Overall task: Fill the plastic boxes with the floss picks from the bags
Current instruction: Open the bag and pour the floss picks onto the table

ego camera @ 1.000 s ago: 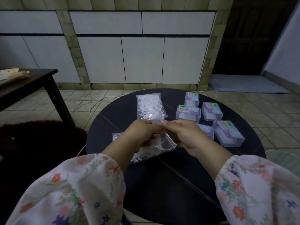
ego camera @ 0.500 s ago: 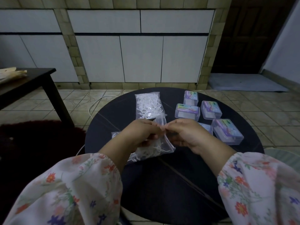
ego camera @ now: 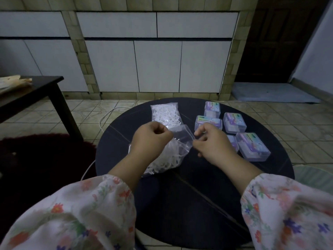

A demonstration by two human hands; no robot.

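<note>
A clear bag of white floss picks point(ego camera: 171, 154) rests on the round black table point(ego camera: 198, 195), its mouth pulled wide open. My left hand point(ego camera: 151, 139) pinches the left edge of the mouth and my right hand point(ego camera: 210, 143) pinches the right edge. A second, closed bag of floss picks point(ego camera: 165, 112) lies just beyond them. Several clear plastic boxes with purple labels point(ego camera: 252, 147) sit closed at the right of the table; one is partly hidden behind my right hand.
A dark side table point(ego camera: 36, 91) stands at the left over a dark red rug point(ego camera: 36, 159). A white cable point(ego camera: 108, 114) runs on the tiled floor behind the round table. White cabinets line the back wall.
My two hands have moved apart, pulling the bag's mouth open; before, they were pinching it close together.
</note>
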